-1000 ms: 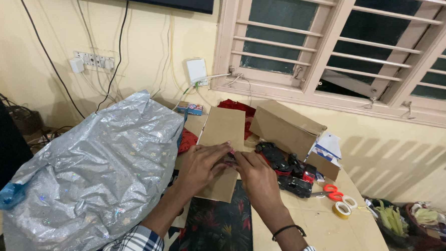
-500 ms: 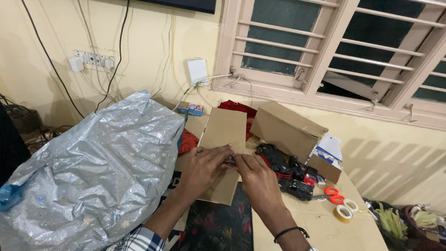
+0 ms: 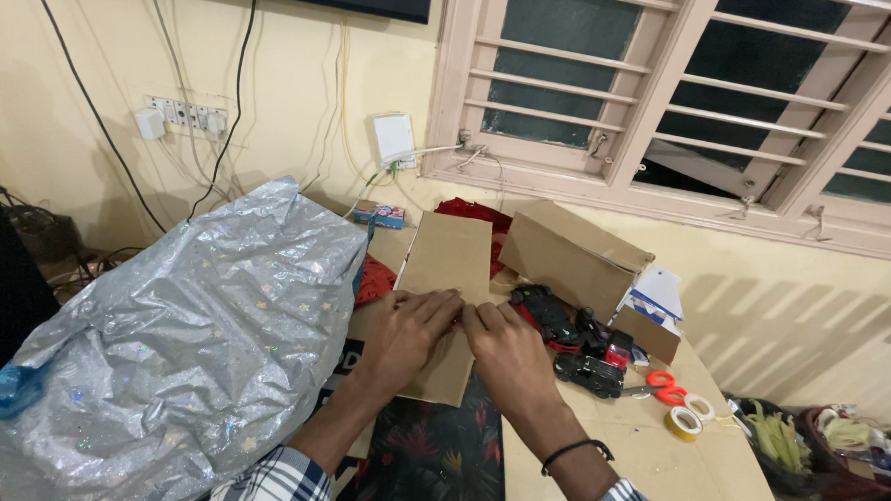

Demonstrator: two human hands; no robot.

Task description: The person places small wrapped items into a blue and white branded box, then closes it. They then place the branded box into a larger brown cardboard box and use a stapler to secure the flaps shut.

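My left hand [image 3: 405, 336] and my right hand [image 3: 502, 350] lie side by side, palms down, on a long flat brown cardboard piece [image 3: 447, 256] that runs from near me toward the wall. The fingertips of both hands meet over its middle, pressing on it. Whatever sits under the fingers is hidden. A dark sheet with a red flower print [image 3: 437, 451] lies under the near end of the cardboard.
A large crumpled silver wrapping sheet [image 3: 191, 340] fills the left side. To the right stand a brown cardboard box [image 3: 570, 256], black and red toy cars [image 3: 581, 352], orange-handled scissors [image 3: 663, 385] and rolls of tape [image 3: 683, 421]. Red cloth [image 3: 472, 214] lies by the wall.
Both hands have flattened and closed together on the cardboard; the small dark gap seen between the fingertips earlier is now covered. The view has shifted slightly.
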